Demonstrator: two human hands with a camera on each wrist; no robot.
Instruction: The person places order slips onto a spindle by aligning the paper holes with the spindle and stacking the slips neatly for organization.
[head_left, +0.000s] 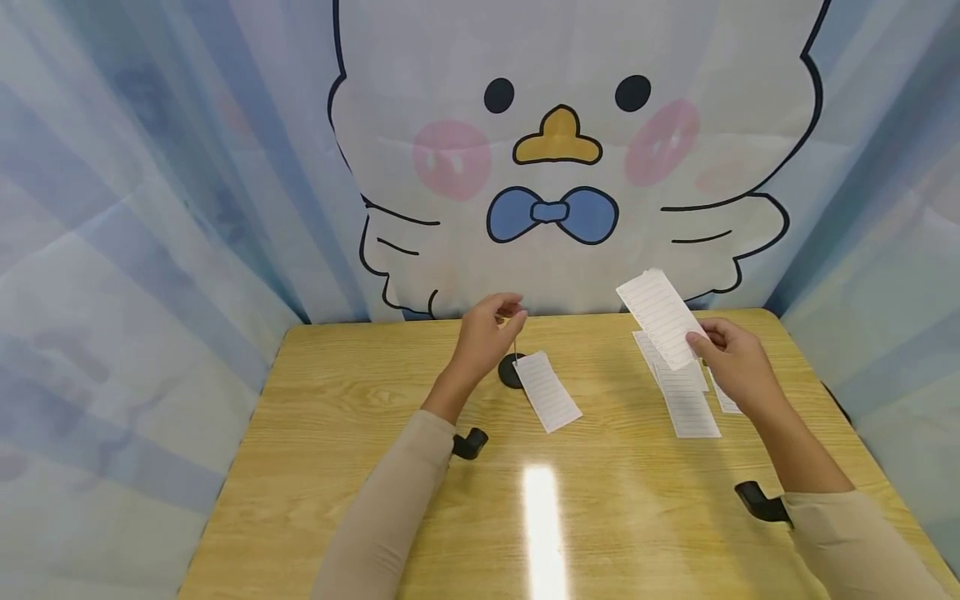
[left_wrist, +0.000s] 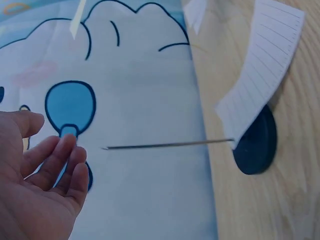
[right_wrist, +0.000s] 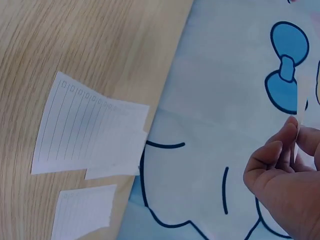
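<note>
A bill spike stands near the table's far edge, with a round black base [head_left: 508, 373] and a thin metal spike [left_wrist: 170, 145]. One lined paper slip [head_left: 550, 396] is pierced low on the spike and covers part of the base. My left hand [head_left: 483, 329] hovers beside the spike's upper end, fingers loosely bent; the left wrist view shows nothing in that hand [left_wrist: 47, 180]. Raised at the right, my right hand [head_left: 735, 358] pinches a lined paper slip [head_left: 656, 312] between thumb and fingers. In the right wrist view this held slip [right_wrist: 301, 95] appears edge-on.
Under the right hand, several overlapping lined slips [head_left: 686, 408] lie on the wooden table [head_left: 360, 467], with a separate slip [right_wrist: 82, 215] beside them. Behind the table hangs a curtain [head_left: 555, 275] with a cartoon bird. Black wrist mounts [head_left: 471, 444] stick out from both sleeves.
</note>
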